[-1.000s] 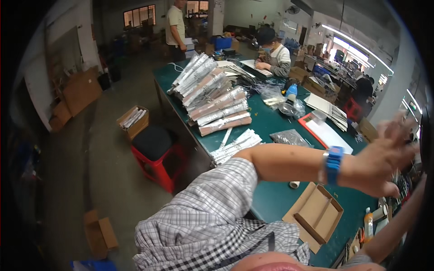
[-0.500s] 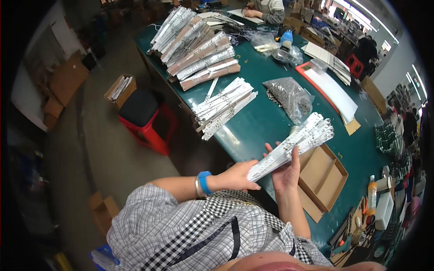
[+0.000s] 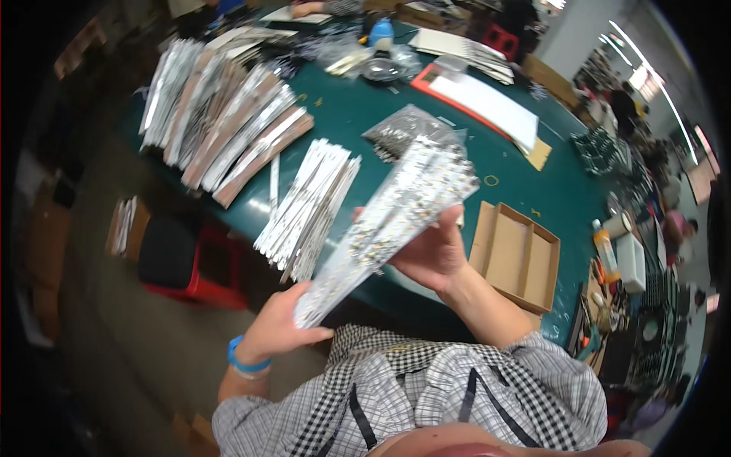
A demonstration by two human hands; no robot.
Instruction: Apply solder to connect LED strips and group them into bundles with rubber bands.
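Note:
A bundle of long white strips (image 3: 381,221), speckled with small dots that look like LED strips, slants up to the right in front of me. Around its lower end my left hand (image 3: 285,324) is closed, thumb along the side. My right hand (image 3: 434,255) cradles the bundle from beneath, nearer its upper end; part of the fingers is hidden behind the strips. Just beyond, on the green table, lies a loose pile of similar white strips (image 3: 308,206). Past the bundle's upper end is a clear plastic bag of small grey parts (image 3: 407,129).
Several tied bundles of strips (image 3: 221,122) fill the table's left side. An open cardboard tray (image 3: 519,259) sits on the right, near tools and an orange bottle (image 3: 605,247). Farther back is a red-edged white board (image 3: 480,103). A red stool with a black seat (image 3: 175,251) stands left.
The view has swung, so the table's things sit farther left. Both hands have brought the bundle left and closer, and it now points more steeply upward.

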